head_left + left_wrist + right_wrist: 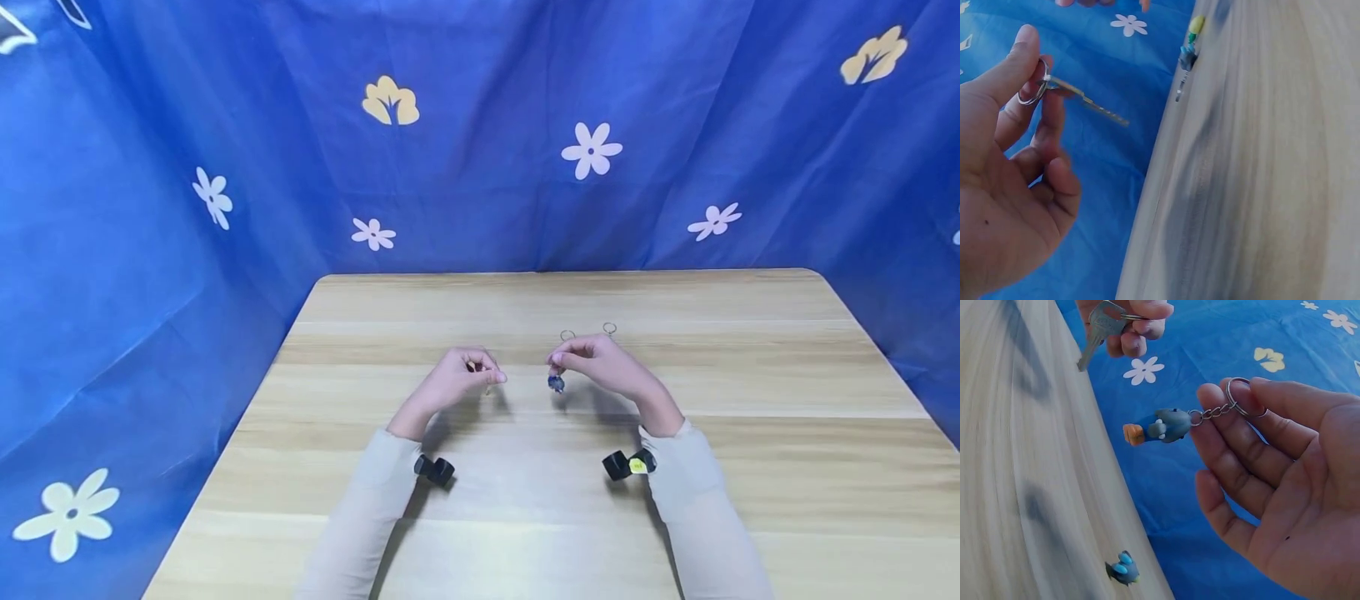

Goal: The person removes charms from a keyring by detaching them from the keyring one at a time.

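My left hand (459,377) is raised above the left-middle of the table. Between thumb and index finger it pinches a metal ring (1042,92) from which a key (1102,330) hangs. To its right, my right hand (603,364) pinches the split ring (1231,394) of a keychain. A short chain joins that ring to a small figure (1174,425), grey and blue with an orange end, dangling clear of the tabletop. The remaining fingers of the right hand are loosely bent. A gap separates the two hands, and the key and the figure do not touch.
Beyond the right hand, two more rings (610,328) lie on the wooden table (525,533). A grey figure with light-blue parts (1124,569) rests near the table edge in the right wrist view. A blue flowered cloth (480,167) hangs behind and at the sides.
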A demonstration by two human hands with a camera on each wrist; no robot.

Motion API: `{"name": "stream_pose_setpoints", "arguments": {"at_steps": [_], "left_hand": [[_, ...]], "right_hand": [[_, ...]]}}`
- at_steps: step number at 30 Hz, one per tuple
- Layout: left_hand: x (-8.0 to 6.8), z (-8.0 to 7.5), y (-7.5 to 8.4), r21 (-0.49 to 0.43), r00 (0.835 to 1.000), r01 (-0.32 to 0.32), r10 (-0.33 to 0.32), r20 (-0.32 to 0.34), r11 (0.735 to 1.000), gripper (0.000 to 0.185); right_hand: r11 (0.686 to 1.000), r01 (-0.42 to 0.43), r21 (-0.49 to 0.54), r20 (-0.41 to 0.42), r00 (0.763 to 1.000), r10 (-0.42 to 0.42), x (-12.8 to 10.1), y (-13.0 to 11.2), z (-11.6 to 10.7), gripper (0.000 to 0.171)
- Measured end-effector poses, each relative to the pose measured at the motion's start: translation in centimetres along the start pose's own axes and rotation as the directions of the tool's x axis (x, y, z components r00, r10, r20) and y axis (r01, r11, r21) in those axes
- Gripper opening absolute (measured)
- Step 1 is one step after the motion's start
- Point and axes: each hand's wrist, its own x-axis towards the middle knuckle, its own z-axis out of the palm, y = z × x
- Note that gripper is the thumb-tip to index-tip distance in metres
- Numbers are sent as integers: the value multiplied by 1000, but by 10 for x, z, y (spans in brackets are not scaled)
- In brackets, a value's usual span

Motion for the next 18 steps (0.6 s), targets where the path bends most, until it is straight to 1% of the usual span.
{"name": "stream_pose_setpoints", "arguments": {"at_steps": [2,4,6,9,11,14,17,18], "left_hand": [[3,-1,1,3,1000,-6,6,0,1000,17],[8,-3,2,5,1000,-8,8,13,1000,16],[14,-6,3,9,1000,1,-1,26,1000,14],[21,-10,4,7,998,29,-29,49,1000,13],[26,-12,5,2,996,55,-55,74,998,13],[33,-13,6,-35,987,98,-93,127,995,17],[41,-12,5,-76,979,120,-105,174,990,19],[43,-12,5,-81,977,118,-101,189,990,19]], "right_hand": [[1000,-6,-15,-7,1000,6,4,1,-3,28],[999,-30,-24,-16,999,30,7,0,-6,29],[998,-57,-8,-26,998,57,12,-1,-9,30],[996,-90,15,-15,996,90,19,-3,-10,31],[994,-103,44,10,995,103,23,-2,-8,33],[991,-109,76,43,993,106,29,1,-6,33],[989,-120,89,46,992,116,34,6,-4,33],[989,-122,79,43,992,119,36,8,-3,33]]}}
